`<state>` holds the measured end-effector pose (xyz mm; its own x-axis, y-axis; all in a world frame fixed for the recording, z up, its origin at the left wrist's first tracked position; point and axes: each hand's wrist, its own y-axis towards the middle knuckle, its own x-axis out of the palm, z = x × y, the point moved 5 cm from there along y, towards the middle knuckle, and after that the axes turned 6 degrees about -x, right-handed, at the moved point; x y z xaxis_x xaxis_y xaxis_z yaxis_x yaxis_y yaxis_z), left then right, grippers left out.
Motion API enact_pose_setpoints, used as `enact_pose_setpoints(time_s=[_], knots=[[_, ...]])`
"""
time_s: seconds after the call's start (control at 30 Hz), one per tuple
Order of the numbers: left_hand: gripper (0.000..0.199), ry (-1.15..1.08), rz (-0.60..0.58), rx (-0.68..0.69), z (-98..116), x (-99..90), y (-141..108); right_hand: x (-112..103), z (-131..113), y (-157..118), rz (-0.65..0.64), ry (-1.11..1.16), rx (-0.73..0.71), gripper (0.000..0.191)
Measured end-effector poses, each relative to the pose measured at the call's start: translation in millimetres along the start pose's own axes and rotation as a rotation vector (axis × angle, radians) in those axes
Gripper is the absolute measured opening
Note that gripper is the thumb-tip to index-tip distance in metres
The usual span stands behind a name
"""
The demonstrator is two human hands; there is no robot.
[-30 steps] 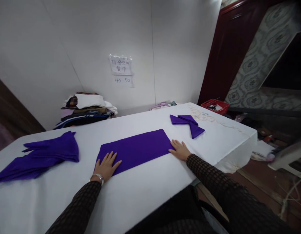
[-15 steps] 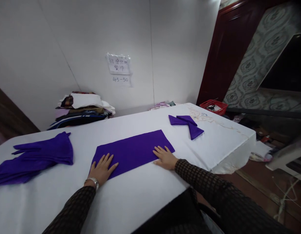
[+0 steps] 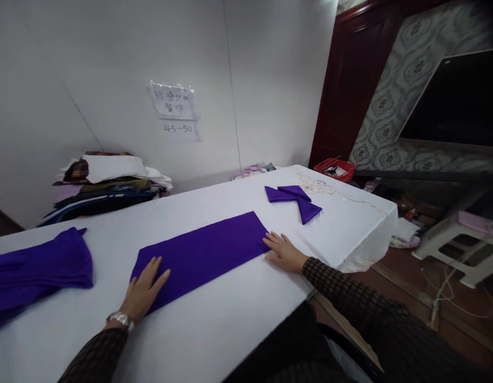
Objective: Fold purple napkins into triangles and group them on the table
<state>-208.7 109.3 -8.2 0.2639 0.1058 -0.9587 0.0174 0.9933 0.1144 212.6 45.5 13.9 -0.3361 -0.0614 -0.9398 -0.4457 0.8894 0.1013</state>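
Note:
A purple cloth napkin (image 3: 206, 250), folded into a long rectangle, lies flat on the white-covered table (image 3: 214, 340). My left hand (image 3: 144, 287) rests on its left end with the fingers spread. At the opposite end, my right hand (image 3: 285, 252) has its fingertips at the right edge, fingers stretched out and most of the palm beyond the cloth. Farther back on the right is another purple napkin (image 3: 296, 200), folded into a pinwheel-like shape. A loose heap of purple cloths (image 3: 42, 271) lies at the left, cut off by the frame.
Behind the table's left part is a stack of folded clothes (image 3: 110, 181). A red basket (image 3: 334, 169) stands past the far right corner. To the right, a white plastic stool (image 3: 461, 239) stands on the floor near a loose cable (image 3: 437, 303). Handwritten paper (image 3: 174, 106) hangs on the wall.
My hands have moved apart along the napkin, the left towards its left end, the right out to its right edge. The view has turned a little to the right.

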Motion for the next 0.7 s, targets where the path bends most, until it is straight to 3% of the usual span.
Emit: enact_pose_setpoints(time_s=[0.13, 0.23, 0.37, 0.5, 0.7], knots=[[0.077, -0.103, 0.059, 0.081, -6.5, -9.4, -18.9, 4.5, -8.2, 3.5, -0.001, 0.048, -0.096, 0.054], [0.067, -0.049, 0.038, 0.206, -16.9, -7.1, -43.1, 6.3, -2.8, 2.2, 0.014, 0.05, -0.11, 0.047], [0.058, -0.087, 0.122, 0.284, -42.0, -5.9, -63.7, 7.2, 3.8, 1.9, 0.032, 0.018, -0.147, 0.045], [0.062, -0.084, 0.147, 0.29, -57.6, -2.6, -62.8, 8.7, 7.9, 4.6, 0.027, -0.017, -0.168, 0.047], [0.052, -0.051, 0.094, 0.194, -50.6, -8.7, -51.3, 12.1, 13.1, 11.3, 0.057, -0.064, -0.161, 0.048]])
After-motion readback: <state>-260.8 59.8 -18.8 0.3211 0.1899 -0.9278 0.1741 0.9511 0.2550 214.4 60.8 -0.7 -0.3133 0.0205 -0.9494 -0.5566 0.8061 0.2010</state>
